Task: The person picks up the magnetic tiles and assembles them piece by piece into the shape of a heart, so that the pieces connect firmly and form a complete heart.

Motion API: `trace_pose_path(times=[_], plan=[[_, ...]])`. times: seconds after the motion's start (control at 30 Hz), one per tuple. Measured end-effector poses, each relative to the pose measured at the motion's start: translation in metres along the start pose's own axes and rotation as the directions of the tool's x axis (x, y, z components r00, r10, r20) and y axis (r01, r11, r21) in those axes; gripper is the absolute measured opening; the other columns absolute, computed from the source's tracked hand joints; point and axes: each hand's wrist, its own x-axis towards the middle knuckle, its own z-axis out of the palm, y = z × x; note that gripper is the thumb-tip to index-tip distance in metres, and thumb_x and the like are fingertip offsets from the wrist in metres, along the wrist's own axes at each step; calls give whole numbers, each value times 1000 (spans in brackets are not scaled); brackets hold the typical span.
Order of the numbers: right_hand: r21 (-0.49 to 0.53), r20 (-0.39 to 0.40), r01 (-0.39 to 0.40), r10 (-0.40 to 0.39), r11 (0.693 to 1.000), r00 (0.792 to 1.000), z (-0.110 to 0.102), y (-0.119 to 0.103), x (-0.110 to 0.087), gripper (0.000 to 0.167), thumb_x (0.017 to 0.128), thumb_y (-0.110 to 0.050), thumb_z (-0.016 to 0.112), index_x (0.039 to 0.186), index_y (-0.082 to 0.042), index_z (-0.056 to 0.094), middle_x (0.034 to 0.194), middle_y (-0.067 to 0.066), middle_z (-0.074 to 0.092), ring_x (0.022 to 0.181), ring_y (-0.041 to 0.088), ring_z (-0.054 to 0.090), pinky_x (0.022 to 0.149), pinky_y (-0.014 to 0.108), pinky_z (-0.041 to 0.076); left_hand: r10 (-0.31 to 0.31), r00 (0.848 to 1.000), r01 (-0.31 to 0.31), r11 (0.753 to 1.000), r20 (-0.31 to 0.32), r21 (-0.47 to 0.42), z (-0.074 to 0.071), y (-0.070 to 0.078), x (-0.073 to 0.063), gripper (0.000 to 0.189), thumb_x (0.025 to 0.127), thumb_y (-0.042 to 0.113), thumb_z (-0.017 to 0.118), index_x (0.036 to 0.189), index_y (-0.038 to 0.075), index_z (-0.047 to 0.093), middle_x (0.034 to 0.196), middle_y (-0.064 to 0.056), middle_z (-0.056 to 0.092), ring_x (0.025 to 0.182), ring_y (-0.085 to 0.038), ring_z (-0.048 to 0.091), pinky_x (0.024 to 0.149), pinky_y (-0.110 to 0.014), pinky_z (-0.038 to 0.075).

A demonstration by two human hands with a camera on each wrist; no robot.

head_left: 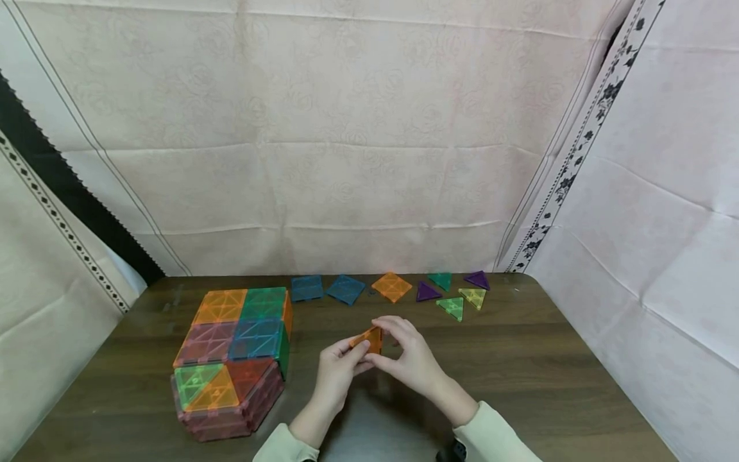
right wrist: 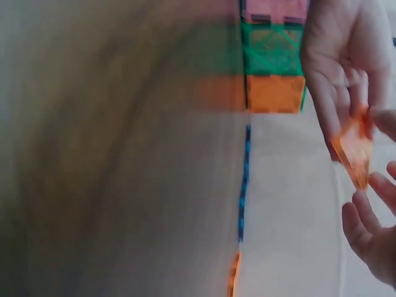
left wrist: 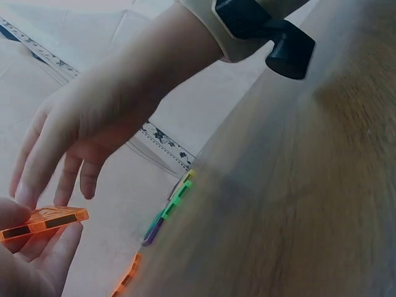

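An orange magnetic tile [head_left: 374, 340] is held up off the table between both hands. My left hand [head_left: 335, 374] pinches it from the left, thumb across its near face. From the right, my right hand [head_left: 411, 357] grips it at its edges, index finger at the top and thumb low down. In the left wrist view the tile [left wrist: 60, 219] appears nearly edge-on, dark magnets showing through its rim. The right wrist view shows its translucent face [right wrist: 357, 150], with fingertips of both hands around it.
A block built of coloured tiles [head_left: 209, 340] stands on the left of the wooden table [head_left: 519, 385]. Along the back lie two blue squares [head_left: 346, 290], an orange square [head_left: 392, 287] and several small triangles, including a yellow one [head_left: 475, 296]. White cloth [head_left: 358, 128] hangs behind.
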Motion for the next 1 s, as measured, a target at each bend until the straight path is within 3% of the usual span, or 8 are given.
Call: trace_pose_path(times=[0.2, 0.37, 0.5, 0.7, 0.77, 1.0], plan=[[-20, -11, -47, 47, 999, 999, -24, 20, 8, 58, 79, -23, 81, 130, -11, 58, 126, 5, 60, 102, 24, 58, 79, 34, 52, 17, 999, -16, 1000, -38, 7, -3, 1, 0, 34, 93, 10, 64, 114, -16, 61, 93, -14, 71, 76, -15, 70, 72, -31, 57], [-14, -27, -226, 226, 974, 974, -49, 58, 17, 59, 81, -28, 78, 132, -9, 56, 127, 9, 59, 110, 28, 56, 85, 46, 50, 17, 998, -16, 1000, -62, 19, -4, 4, 0, 34, 93, 10, 63, 116, -15, 61, 92, -13, 70, 75, -15, 69, 71, -30, 57], [-25, -31, -382, 382, 924, 924, -66, 96, 20, 63, 84, -33, 75, 136, -4, 52, 131, 17, 55, 118, 37, 52, 90, 52, 47, 15, 998, -13, 1000, -65, 24, -5, 5, -1, 34, 94, 11, 63, 116, -14, 61, 90, -12, 70, 73, -14, 68, 70, -29, 57], [-63, 6, -590, 591, 805, 806, -82, 136, 21, 73, 88, -39, 70, 144, -2, 41, 141, 20, 46, 130, 41, 40, 102, 55, 38, 6, 998, -4, 999, -64, 36, -7, 5, -1, 34, 94, 14, 63, 115, -13, 61, 87, -7, 70, 71, -12, 66, 67, -27, 56], [-71, 24, -624, 627, 778, 778, -85, 144, 21, 73, 89, -36, 69, 145, 0, 38, 143, 22, 43, 132, 42, 37, 105, 57, 34, 3, 998, 0, 999, -61, 43, -8, 5, -1, 35, 94, 15, 63, 116, -13, 61, 87, -6, 69, 72, -12, 65, 67, -25, 55], [-139, 53, -676, 687, 724, 725, -84, 160, 20, 68, 92, -31, 65, 143, 3, 39, 146, 26, 38, 136, 47, 28, 107, 59, 29, 3, 998, 1, 998, -59, 61, -10, 4, 0, 36, 95, 17, 62, 115, -12, 61, 85, -3, 66, 71, -11, 63, 65, -24, 54]])
